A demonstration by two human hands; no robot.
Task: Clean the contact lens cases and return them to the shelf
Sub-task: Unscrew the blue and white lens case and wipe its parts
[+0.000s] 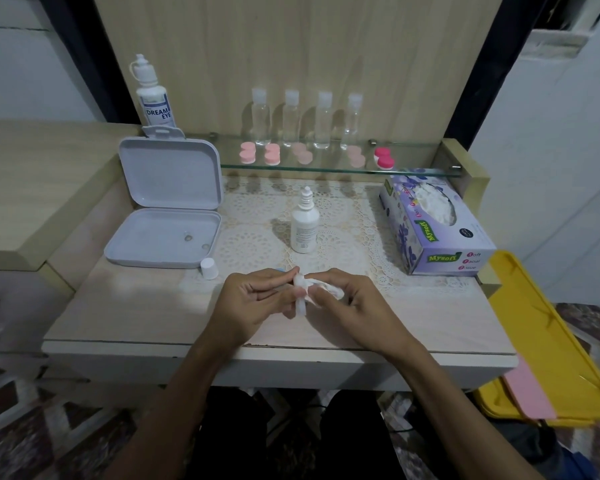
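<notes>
Both hands meet over the table [125, 317]. The left hand [253, 299] pinches a small white contact lens case [300, 303], mostly hidden. The right hand [347, 303] holds a crumpled white tissue [326, 287] against it.

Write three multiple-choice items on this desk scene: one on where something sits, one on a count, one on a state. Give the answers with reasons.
1. Where is the tissue box?
A. right side of the desk
B. on the glass shelf
C. inside the white case

2. How many clear bottles stand on the glass shelf?
A. two
B. four
C. six

3. In what state is the white case?
A. shut
B. open, lid raised
C. upside down

Answers: 1 A, it lies on the lace mat at the right. 2 B, four stand in a row behind the pink lens cases. 3 B, its lid stands up behind the tray.
</notes>
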